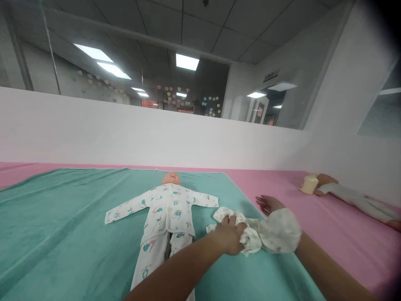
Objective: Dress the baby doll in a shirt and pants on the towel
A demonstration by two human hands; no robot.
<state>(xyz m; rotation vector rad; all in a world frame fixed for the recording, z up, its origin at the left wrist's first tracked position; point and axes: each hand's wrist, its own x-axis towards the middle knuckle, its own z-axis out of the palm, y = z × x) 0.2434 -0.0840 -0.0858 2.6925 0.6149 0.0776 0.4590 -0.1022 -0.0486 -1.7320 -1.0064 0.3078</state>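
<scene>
My left hand (231, 236) grips a bunched white baby garment (251, 241) with small prints, its fingers curled over the cloth. Part of that garment, a pale tube of fabric (280, 230), is around my right wrist. Beyond it my right hand (270, 205) sticks out with fingers stretched and nothing in them. To the left, a baby doll (171, 178) lies on its back, dressed in a white printed top (171, 209) and matching trousers (150, 255). My left forearm covers part of the trousers. The doll's hands do not show past the sleeve ends.
A green blanket (78, 234) lies over a pink surface (338, 217). At the right are a cream bottle (309, 184) and a second doll (354, 198) in pale clothing, along the wall. A low white wall (140, 138) with glass above stands behind.
</scene>
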